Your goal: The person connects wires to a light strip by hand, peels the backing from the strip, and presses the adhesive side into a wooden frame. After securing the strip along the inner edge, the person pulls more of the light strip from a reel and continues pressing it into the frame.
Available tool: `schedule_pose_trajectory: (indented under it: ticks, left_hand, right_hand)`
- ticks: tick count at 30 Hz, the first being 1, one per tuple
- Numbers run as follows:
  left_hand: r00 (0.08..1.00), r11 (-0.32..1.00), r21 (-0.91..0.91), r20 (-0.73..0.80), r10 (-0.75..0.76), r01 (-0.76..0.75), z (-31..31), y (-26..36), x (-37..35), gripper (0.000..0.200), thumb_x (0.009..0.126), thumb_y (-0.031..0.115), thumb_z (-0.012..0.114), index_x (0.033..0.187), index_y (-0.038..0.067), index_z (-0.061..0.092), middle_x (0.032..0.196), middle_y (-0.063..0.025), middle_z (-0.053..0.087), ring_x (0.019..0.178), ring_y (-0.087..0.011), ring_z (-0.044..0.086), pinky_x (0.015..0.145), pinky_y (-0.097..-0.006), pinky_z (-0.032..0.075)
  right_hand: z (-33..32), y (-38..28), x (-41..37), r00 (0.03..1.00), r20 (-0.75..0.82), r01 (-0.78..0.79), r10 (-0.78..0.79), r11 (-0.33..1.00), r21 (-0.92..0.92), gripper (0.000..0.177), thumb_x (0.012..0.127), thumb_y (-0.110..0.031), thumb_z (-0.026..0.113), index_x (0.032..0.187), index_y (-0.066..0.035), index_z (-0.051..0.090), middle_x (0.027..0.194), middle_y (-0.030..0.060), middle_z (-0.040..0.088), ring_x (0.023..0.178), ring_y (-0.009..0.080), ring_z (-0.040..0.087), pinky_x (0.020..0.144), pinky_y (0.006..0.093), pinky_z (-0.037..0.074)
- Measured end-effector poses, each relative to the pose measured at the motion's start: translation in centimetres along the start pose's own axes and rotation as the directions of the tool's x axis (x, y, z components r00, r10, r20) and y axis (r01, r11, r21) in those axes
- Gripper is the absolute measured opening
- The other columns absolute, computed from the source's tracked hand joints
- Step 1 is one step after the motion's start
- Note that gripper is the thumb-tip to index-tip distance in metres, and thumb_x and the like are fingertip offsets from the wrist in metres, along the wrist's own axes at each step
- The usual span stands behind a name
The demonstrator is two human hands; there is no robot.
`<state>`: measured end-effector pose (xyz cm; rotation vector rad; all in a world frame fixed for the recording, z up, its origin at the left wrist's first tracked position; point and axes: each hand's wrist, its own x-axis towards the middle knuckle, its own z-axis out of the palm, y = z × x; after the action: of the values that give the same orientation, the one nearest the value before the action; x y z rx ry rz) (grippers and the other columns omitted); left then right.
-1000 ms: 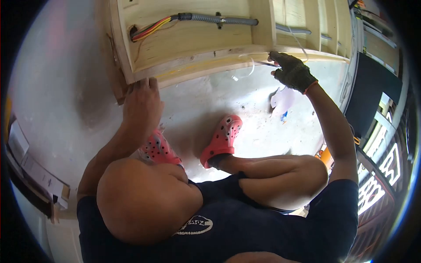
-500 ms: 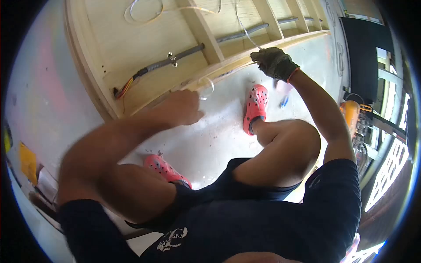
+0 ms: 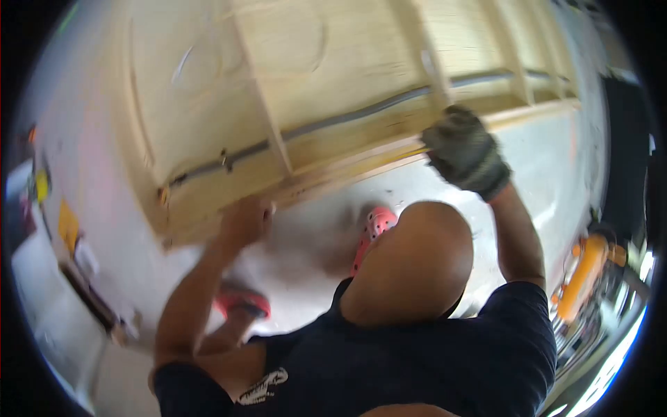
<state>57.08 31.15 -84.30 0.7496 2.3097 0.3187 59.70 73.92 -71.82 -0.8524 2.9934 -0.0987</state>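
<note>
A wooden frame panel with plywood backing and crosswise studs leans in front of me. My left hand, bare, is closed at its near edge, toward the left corner. A small pale bit shows beside the fingers, too blurred to name. Farther right, my right hand wears a dark knitted glove and forms a fist against the same edge. What it grips is hidden by the glove. A grey corrugated conduit runs through the studs inside the panel. Thin pale wire loops faintly over the plywood.
Pinkish-red clogs are on my feet on the pale floor, below the panel. An orange tool or machine stands at the right among other gear. A yellow-orange sheet lies at the left.
My view has shifted and blurred. My left hand has moved left and lower along the near edge; the white loop beside it no longer shows. My gloved hand has closed into a fist.
</note>
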Motion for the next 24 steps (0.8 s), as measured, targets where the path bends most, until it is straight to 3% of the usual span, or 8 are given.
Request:
schedule_pose_trajectory:
  ticks: [8, 13, 14, 16, 19, 20, 21, 24]
  left_hand:
    - [0.872, 0.998, 0.016, 0.487, -0.055, 0.055, -13.2, 8.5, 4.5, 0.017, 0.08, 0.008, 0.055, 0.087, 0.007, 0.071, 0.081, -0.0156, 0.07, 0.076, -0.0304, 0.067, 0.069, -0.0427, 0.051]
    - [0.892, 0.882, 0.357, 0.432, 0.136, -0.308, -19.7, 11.3, 17.6, 0.031, 0.093, 0.023, 0.051, 0.088, -0.002, 0.067, 0.081, -0.0197, 0.067, 0.064, -0.025, 0.06, 0.058, -0.0412, 0.049]
    - [0.902, 0.986, 0.122, 0.43, 0.052, -0.115, -20.7, 14.1, 19.6, 0.027, 0.094, 0.02, 0.052, 0.098, -0.002, 0.066, 0.091, -0.0169, 0.069, 0.069, -0.0247, 0.062, 0.062, -0.0396, 0.05]
    - [0.899, 0.928, -0.12, 0.232, 0.371, -0.352, -21.3, 19.1, 21.6, 0.028, 0.095, 0.015, 0.052, 0.112, -0.003, 0.063, 0.104, -0.0158, 0.069, 0.081, -0.0256, 0.065, 0.074, -0.0412, 0.053]
    - [0.532, 0.62, -0.365, 0.321, 0.784, -0.694, -24.2, 23.3, 27.8, 0.032, 0.098, 0.012, 0.05, 0.124, -0.005, 0.059, 0.11, -0.0162, 0.067, 0.094, -0.0262, 0.065, 0.087, -0.0457, 0.053]
    - [0.756, 0.541, -0.8, 0.181, 0.629, -0.259, -25.7, 25.3, 27.2, 0.031, 0.1, 0.014, 0.049, 0.123, -0.005, 0.059, 0.114, -0.0177, 0.067, 0.101, -0.026, 0.065, 0.091, -0.0458, 0.052]
    - [0.904, 0.133, -0.976, 0.209, 0.373, 0.171, -26.7, 27.2, 25.9, 0.031, 0.102, 0.016, 0.049, 0.123, -0.005, 0.058, 0.117, -0.0192, 0.066, 0.107, -0.0258, 0.065, 0.096, -0.0459, 0.051]
    - [0.7, 0.431, -0.864, 0.139, 0.701, -0.26, -28.4, 28.0, 26.0, 0.024, 0.105, 0.024, 0.05, 0.11, 0.005, 0.062, 0.107, -0.0129, 0.071, 0.08, -0.0171, 0.07, 0.061, -0.0285, 0.055]
  right_hand:
    - [0.8, 4.3, 1.2, 0.861, -0.451, 0.175, -0.236, 0.969, -0.174, 0.035, 0.067, -0.015, 0.083, 0.098, -0.01, 0.067, 0.102, 0.0094, 0.064, 0.102, 0.0338, 0.063, 0.1, 0.0505, 0.051]
    - [-4.7, 4.3, 5.4, 0.598, -0.742, 0.062, -0.303, 0.941, -0.334, 0.033, 0.076, -0.028, 0.074, 0.107, -0.015, 0.071, 0.101, 0.0091, 0.066, 0.103, 0.0342, 0.06, 0.096, 0.052, 0.049]
    - [-5.8, 4.4, 6.0, 0.658, -0.692, 0.02, -0.298, 0.925, -0.38, 0.031, 0.077, -0.024, 0.074, 0.106, -0.015, 0.071, 0.102, 0.008, 0.066, 0.102, 0.0334, 0.061, 0.093, 0.0491, 0.05]
    - [-5.6, 6.5, 8.6, 0.435, -0.779, 0.08, -0.451, 0.882, -0.465, 0.034, 0.074, -0.016, 0.076, 0.107, -0.013, 0.07, 0.102, 0.0084, 0.066, 0.101, 0.0322, 0.062, 0.089, 0.0458, 0.051]
    - [-7.4, 8.0, 10.0, 0.279, -0.838, 0.162, -0.468, 0.883, -0.44, 0.041, 0.07, -0.012, 0.079, 0.11, -0.011, 0.069, 0.102, 0.0097, 0.065, 0.101, 0.0315, 0.062, 0.087, 0.0437, 0.051]
    - [-8.2, 8.2, 9.7, 0.318, -0.877, 0.153, -0.36, 0.932, -0.328, 0.047, 0.069, -0.013, 0.081, 0.114, -0.012, 0.067, 0.106, 0.011, 0.065, 0.103, 0.0312, 0.062, 0.088, 0.0431, 0.052]
    - [-8.3, 8.7, 8.6, 0.361, -0.899, -0.019, -0.246, 0.962, -0.271, 0.046, 0.071, -0.015, 0.082, 0.114, -0.01, 0.066, 0.109, 0.0128, 0.065, 0.105, 0.0318, 0.063, 0.091, 0.0435, 0.052]
    - [-6.5, 8.6, 4.9, 0.4, -0.886, -0.394, 0.235, 0.917, 0.065, 0.043, 0.079, -0.022, 0.083, 0.11, -0.002, 0.062, 0.113, 0.0181, 0.065, 0.107, 0.0336, 0.065, 0.097, 0.043, 0.053]
